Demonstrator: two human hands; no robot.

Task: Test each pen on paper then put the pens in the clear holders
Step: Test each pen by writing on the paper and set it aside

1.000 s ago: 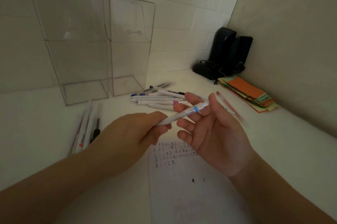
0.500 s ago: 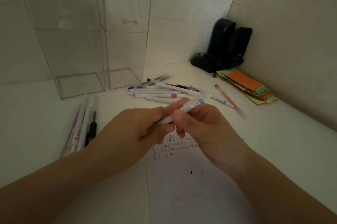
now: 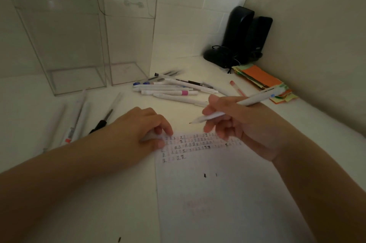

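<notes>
Head view, and your right hand (image 3: 243, 124) has a white pen (image 3: 235, 106) gripped in writing hold, tip bare and pointing down-left, hanging just above the top edge of the paper (image 3: 217, 193). Your left hand (image 3: 136, 131) rests at the paper's upper left corner, fingers curled round a small white piece; what it is, I cannot tell. Rows of small test marks (image 3: 194, 143) run across the top of the paper, between your two hands. Beyond the paper lies a pile of white pens (image 3: 170, 89) on the bench (image 3: 326, 143). Left of the paper, more pens (image 3: 79, 118) lie side by side. Far beyond the paper's left edge stand two clear holders (image 3: 83, 30), touching. Colored paper slips (image 3: 261, 78) sit far right of the paper.
</notes>
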